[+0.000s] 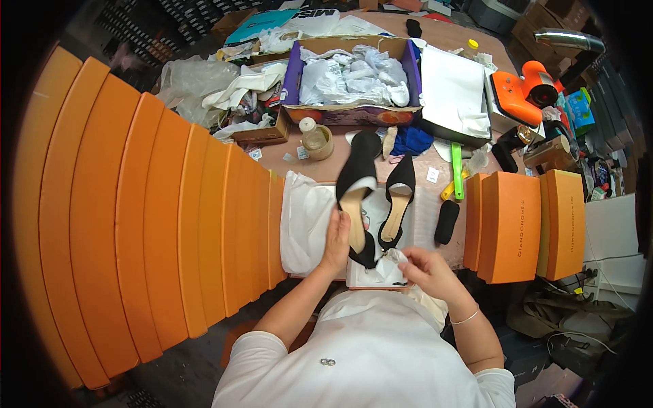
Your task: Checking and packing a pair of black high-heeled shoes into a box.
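Observation:
My left hand [336,239] is closed round the side of a black pointed-toe shoe [358,160], tilted with its beige insole facing up. A matching black shoe [400,190] lies to its right, toe pointing away from me, over an open shoebox [354,280]. White paper is tucked in the toes of both. My right hand [426,270] has its fingers pinched on a crumpled piece of white tissue paper [389,266] beside the second shoe's heel. More white tissue [303,224] drapes over the box's left side.
Stacked orange shoeboxes [156,224] wall off my left; more orange boxes [510,228] stand at right. Beyond are a purple carton [292,81] of crumpled white paper, a glue jar [315,141], a green-handled brush [457,173], a black oblong brush [446,222] and an orange tool [515,97].

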`<state>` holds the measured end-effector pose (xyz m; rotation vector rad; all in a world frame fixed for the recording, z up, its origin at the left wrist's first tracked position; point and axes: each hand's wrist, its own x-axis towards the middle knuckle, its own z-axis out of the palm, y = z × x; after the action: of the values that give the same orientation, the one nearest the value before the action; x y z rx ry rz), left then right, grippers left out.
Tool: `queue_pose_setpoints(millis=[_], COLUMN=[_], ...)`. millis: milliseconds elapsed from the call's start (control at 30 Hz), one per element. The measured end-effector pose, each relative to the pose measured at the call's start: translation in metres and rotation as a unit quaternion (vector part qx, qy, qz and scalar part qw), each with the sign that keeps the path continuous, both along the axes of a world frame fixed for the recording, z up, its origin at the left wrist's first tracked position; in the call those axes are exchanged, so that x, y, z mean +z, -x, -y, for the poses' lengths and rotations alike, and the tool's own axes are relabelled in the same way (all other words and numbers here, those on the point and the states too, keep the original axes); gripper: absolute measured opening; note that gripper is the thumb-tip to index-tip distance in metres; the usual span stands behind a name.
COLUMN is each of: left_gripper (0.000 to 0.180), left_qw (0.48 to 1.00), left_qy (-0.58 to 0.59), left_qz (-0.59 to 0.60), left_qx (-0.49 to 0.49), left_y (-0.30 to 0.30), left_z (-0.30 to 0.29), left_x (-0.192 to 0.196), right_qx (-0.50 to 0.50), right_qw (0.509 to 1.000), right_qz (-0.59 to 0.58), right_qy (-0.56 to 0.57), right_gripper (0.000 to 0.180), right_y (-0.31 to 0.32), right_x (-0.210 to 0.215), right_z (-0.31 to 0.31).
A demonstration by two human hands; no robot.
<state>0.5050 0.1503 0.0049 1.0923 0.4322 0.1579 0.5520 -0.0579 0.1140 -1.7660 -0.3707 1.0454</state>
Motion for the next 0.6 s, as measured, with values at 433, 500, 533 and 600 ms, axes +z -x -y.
queue_pose_setpoints(millis=[433,500,533,600], left_gripper=[0.038,0.045,0.051,0.064], left_qw=[0.978,0.981,0.979,0.970], left_qy=[0.190,0.186,0.198,0.223], left_qz=[-0.083,-0.061,-0.050,-0.055], left_qx=[0.006,0.002,-0.011,-0.083], left_y=[0.021,0.020,0.020,0.024], left_z=[0.039,0.048,0.055,0.043], left_x=[-0.004,-0.001,0.005,0.014], right_qx=[-0.056,0.011,0.077,0.083], right_qw=[0.990,0.995,0.977,0.983], right_qz=[0.124,0.086,0.194,0.165], right_qy=[-0.024,-0.059,-0.034,-0.006], right_gripper=[0.077,0.095,0.107,0.114], right_y=[-0.014,0.002,0.002,-0.002], right_x=[-0.058,-0.067,-0.073,-0.086], right_z=[-0.008,-0.029,-0.034,-0.034])
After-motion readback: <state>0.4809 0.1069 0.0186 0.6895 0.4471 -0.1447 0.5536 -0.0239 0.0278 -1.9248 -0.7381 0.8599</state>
